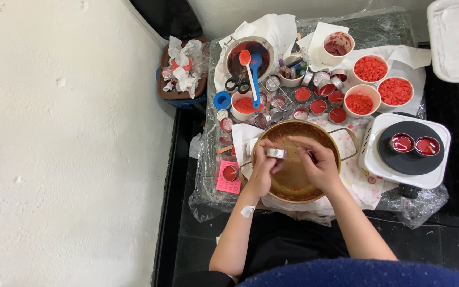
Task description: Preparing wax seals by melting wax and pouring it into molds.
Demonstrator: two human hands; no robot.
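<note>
- A small round silver metal tin (pixel 276 153) is pinched at its rim by the fingertips of the left hand (pixel 264 169), held over the wide brass-coloured metal bowl (pixel 331 139) directly under both hands.
- The right hand (pixel 320 166) is curled loosely, fingers bent inward beside the tin; whether the tin is touched by it cannot be told.
- Handling, as judged: the tin is taken to be light, stiff, thin-walled; prob. slick where wax has smeared, and easily dented if squeezed hard. Best taken at opposite sides of the rim, kept level if anything is inside.
- Counts, approx.:
- 3 white round cups of red wax pellets (pixel 371 68), beyond the right hand; 1 more white cup w/ dark red residue (pixel 338 44) further off.
- 2 red-filled tins (pixel 402 142) on the black plate of a white electric hotplate (pixel 436 175), to the right of the right hand.
- Abt. 6 small tins w/ red wax (pixel 318 106) are seen clustered just beyond the bowl; exact no. is hard to fix, some are empty or overlap.
- 1 tin on a pink paper card (pixel 224 183), left of the left hand.
- 1 white cup w/ red contents (pixel 243 106) beyond the left hand, 1 blue spoon (pixel 255 74) and 1 red spoon (pixel 245 57) above it, 1 pair of black scissors (pixel 237 83).
- The surface (pixel 389 26) is covered w/ clear plastic sheet.
</note>
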